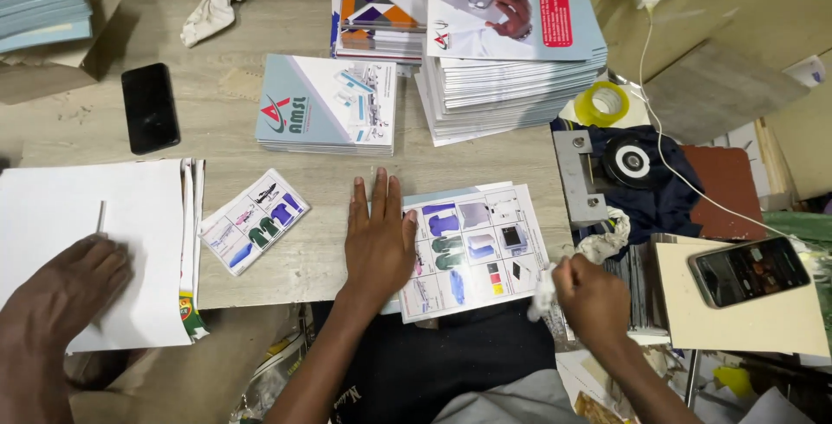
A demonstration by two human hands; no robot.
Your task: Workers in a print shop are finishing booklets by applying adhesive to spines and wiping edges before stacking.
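Observation:
My left hand lies flat on the wooden table, fingers spread, its thumb side resting on the left edge of a printed sheet with coloured product pictures. That sheet tops a thin pile at the table's front edge. My right hand is closed around a small crumpled white cloth at the sheet's lower right corner.
Another person's hand presses a white paper stack at the left. A small picture leaflet, a booklet pile, tall booklet stacks, a black phone, a tape roll and a second phone lie around.

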